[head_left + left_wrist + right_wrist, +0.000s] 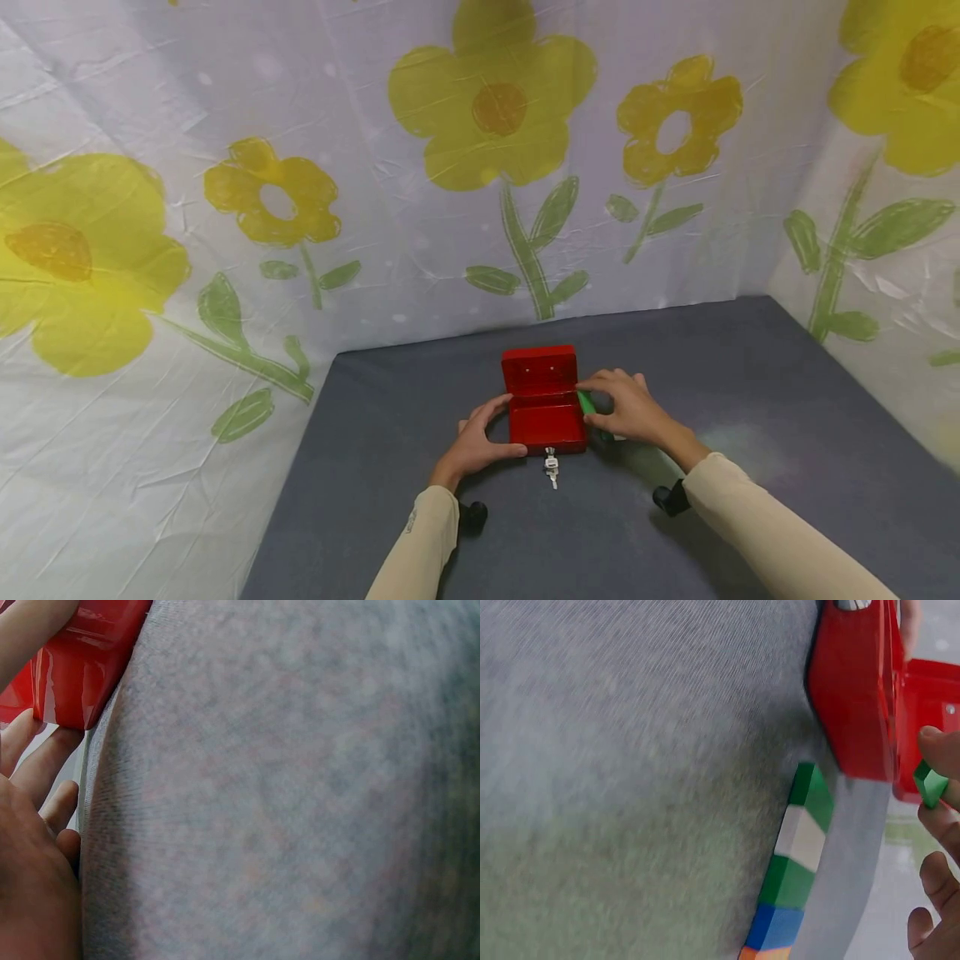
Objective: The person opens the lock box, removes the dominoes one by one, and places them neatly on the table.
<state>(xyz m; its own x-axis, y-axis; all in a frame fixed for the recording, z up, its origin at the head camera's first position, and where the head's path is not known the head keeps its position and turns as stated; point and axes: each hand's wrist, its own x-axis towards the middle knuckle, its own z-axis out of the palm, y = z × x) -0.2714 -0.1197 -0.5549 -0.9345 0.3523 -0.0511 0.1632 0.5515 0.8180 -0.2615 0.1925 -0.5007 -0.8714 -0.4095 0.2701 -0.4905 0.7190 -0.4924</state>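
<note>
A small red cash box (547, 425) stands on the table with its lid (540, 369) raised and its inside facing up. Keys (552, 468) hang from the lock at its front. My left hand (480, 442) grips the left side of the box, thumb at the front corner and fingers toward the back corner. At the right side, my right hand (626, 407) pinches a small green block (931, 784) between thumb and fingers, close beside the box wall. The right wrist view shows the block held near the open lid.
A row of coloured blocks (791, 870), green, white, blue and orange, lies on the grey tabletop (390, 467) right of the box. Behind the table hangs a white cloth (420, 275) printed with yellow flowers. Wrist cameras (474, 517) sit on both sleeves.
</note>
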